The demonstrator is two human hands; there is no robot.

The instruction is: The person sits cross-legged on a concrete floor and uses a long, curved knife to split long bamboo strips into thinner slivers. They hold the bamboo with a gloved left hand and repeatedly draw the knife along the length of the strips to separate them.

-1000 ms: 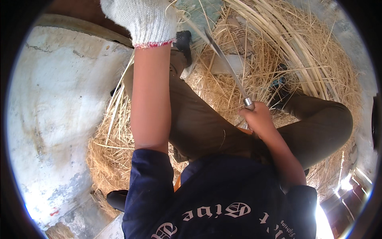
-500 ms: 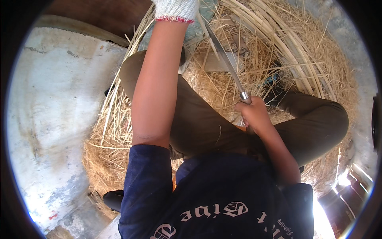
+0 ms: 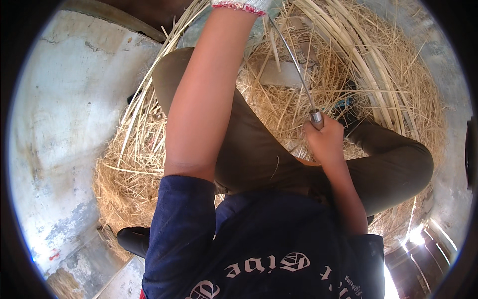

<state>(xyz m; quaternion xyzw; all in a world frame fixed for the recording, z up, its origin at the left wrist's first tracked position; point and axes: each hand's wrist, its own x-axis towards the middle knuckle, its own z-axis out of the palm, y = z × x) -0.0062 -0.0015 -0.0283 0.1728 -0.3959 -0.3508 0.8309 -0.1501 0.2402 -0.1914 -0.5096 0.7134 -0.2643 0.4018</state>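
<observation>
My right hand (image 3: 325, 139) is closed round the handle of a long, thin-bladed knife (image 3: 301, 75) with a shiny metal collar. The blade points up and away to the left, seen nearly edge-on. My left arm stretches far forward, and my left hand (image 3: 241, 5) wears a white knitted glove with a red-edged cuff. Only the cuff end shows at the top edge, so its fingers and anything in them are hidden. Near the blade's far end stand a few pale split strips (image 3: 275, 42), perhaps bamboo.
Fine tan shavings (image 3: 279, 107) cover the floor around my folded legs. Bundles of long pale strips (image 3: 366, 74) curve along the right, with more strips (image 3: 142, 119) at the left. A flat pale block (image 3: 284, 74) lies ahead. A worn whitish wall (image 3: 74, 99) stands at the left.
My right hand has shifted slightly right, and the knife has turned so its blade shows thinner. The gloved left hand has moved right and further out past the top edge.
</observation>
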